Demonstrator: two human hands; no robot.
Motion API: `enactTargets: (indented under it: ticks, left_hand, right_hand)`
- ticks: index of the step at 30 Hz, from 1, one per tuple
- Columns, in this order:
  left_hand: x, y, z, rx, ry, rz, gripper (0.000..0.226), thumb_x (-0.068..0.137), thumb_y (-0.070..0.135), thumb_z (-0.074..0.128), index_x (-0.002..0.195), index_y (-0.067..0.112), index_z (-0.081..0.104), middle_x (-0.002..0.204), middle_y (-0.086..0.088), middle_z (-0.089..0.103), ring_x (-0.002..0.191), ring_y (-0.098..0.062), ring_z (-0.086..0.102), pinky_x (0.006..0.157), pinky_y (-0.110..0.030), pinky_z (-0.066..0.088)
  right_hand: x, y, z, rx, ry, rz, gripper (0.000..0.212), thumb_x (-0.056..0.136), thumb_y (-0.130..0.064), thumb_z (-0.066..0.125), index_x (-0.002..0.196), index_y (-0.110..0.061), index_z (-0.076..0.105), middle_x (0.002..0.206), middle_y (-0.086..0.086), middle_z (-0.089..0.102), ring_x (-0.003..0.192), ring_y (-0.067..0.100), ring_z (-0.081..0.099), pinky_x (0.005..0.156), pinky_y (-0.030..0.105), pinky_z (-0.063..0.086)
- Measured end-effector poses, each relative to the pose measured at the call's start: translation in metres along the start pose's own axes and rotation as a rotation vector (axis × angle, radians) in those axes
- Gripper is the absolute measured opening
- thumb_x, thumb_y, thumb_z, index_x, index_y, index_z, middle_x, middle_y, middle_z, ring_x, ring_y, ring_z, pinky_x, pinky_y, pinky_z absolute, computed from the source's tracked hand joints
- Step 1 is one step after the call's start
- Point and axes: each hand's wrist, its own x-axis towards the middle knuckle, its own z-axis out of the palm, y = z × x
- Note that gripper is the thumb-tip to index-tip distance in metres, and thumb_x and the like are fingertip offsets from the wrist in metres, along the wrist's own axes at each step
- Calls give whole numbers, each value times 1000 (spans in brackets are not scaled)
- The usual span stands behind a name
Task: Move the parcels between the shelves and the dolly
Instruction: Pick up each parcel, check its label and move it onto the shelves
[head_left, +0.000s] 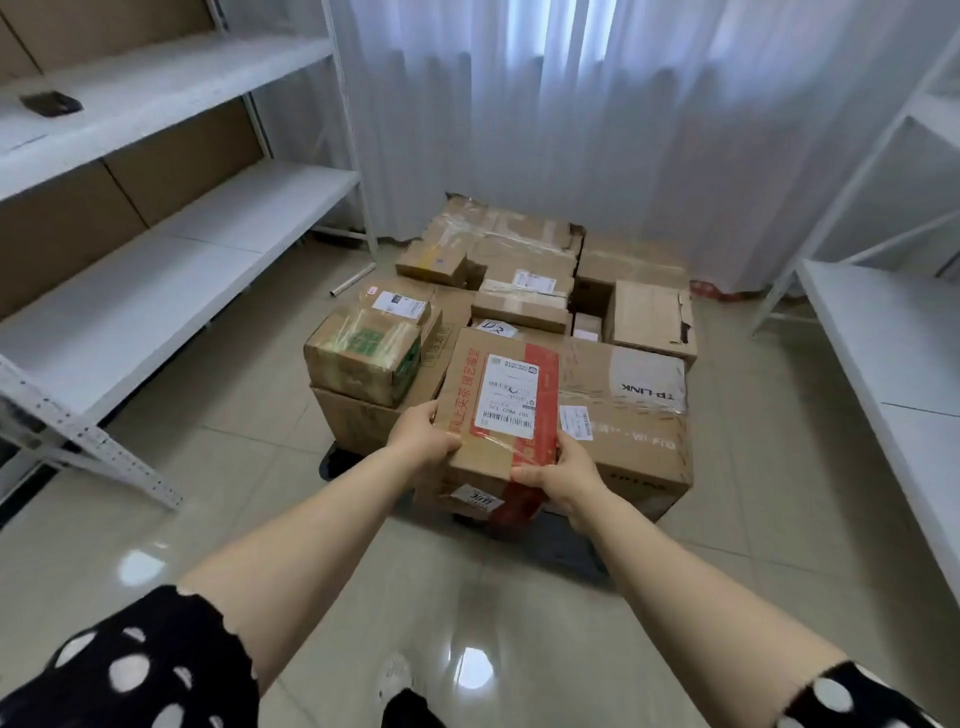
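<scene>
The red-taped parcel is at 12 o'clock, at the near edge of the stacked parcels on the dolly. The left hand grips its near left corner and the right hand its near right edge, fingers curled round the cardboard. This looks like a pick-up from the dolly. The next move probably calls for lifting it clear and swinging toward the white shelves at 9 o'clock.

Bare left shelves — parcels crowded ahead
</scene>
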Motion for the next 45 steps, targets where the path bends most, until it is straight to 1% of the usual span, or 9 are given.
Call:
enactTargets:
  ticks: [7, 12, 17, 19, 25, 30, 33, 36, 45]
  left_hand:
    - [155, -6, -39, 66, -96, -36, 50, 77, -5, 61, 123, 14, 59, 119, -5, 65, 110, -24, 60, 98, -39, 49]
    - [250, -14, -65, 124, -143, -81, 51, 75, -2, 65, 123, 13, 55, 123, -6, 62, 116, -25, 57, 102, -40, 45]
    - [319, -23, -74, 179, -281, -95, 77, 65, -4, 74, 132, 17, 43, 123, -3, 59, 115, -24, 56, 100, -40, 47]
    - [340, -29, -75, 289, -329, -47, 92, 68, -2, 74, 145, 21, 28, 131, -3, 53, 119, -24, 52, 102, -38, 45]
    - [403, -65, -63, 660, -308, 34, 92, 84, 9, 64, 153, 25, 5, 156, -12, 16, 136, -32, 35, 111, -41, 33]
    - [427, -90, -48, 765, -263, 90, 75, 90, -1, 50, 153, 21, 14, 153, -19, 17, 131, -39, 38, 103, -42, 41]
    - [427, -105, -40, 827, -267, 67, 74, 92, -1, 49, 153, 19, 12, 156, -20, 6, 141, -40, 20, 112, -44, 30]
    - [425, -113, -36, 928, -270, 83, 82, 91, 2, 56, 153, 19, 5, 157, -19, -8, 146, -36, 4, 117, -42, 20]
    - [423, -108, -29, 1023, -250, 56, 85, 90, -3, 55, 152, 13, -1, 156, -20, -15, 146, -34, -7, 117, -38, 16]
  right_hand:
    - [130, -28, 58, 2, 68, 59, 55, 74, 11, 72, 115, -19, 51, 90, -11, 61, 82, 4, 58, 79, 27, 50]
    - [217, -41, 99, -23, 132, 145, 56, 74, 11, 70, 121, -14, 51, 93, -8, 61, 88, 13, 60, 80, 33, 53]
    - [288, -34, 118, 13, 149, 206, 55, 74, 13, 68, 117, -17, 51, 94, -8, 63, 89, 10, 62, 70, 23, 50]
    - [313, -28, 125, 0, 150, 229, 55, 75, 10, 68, 117, -20, 51, 98, -8, 64, 95, 14, 62, 77, 27, 52]
    - [380, -3, 140, -27, 117, 212, 58, 76, 10, 66, 123, -19, 49, 98, -7, 63, 89, 10, 62, 72, 21, 52]
    - [406, 26, 145, -101, 113, 235, 57, 76, 3, 70, 122, -21, 45, 109, -2, 64, 98, 14, 62, 85, 31, 53]
    - [407, 40, 150, -170, 68, 231, 60, 74, 4, 71, 117, -24, 41, 114, -1, 61, 104, 15, 60, 92, 33, 51]
    - [408, 48, 152, -255, 26, 234, 62, 78, -1, 71, 129, -16, 38, 122, 1, 59, 111, 16, 57, 93, 26, 45]
    - [417, 47, 150, -469, -75, 310, 62, 91, -10, 59, 139, -8, 20, 135, 5, 50, 122, 22, 51, 97, 30, 41]
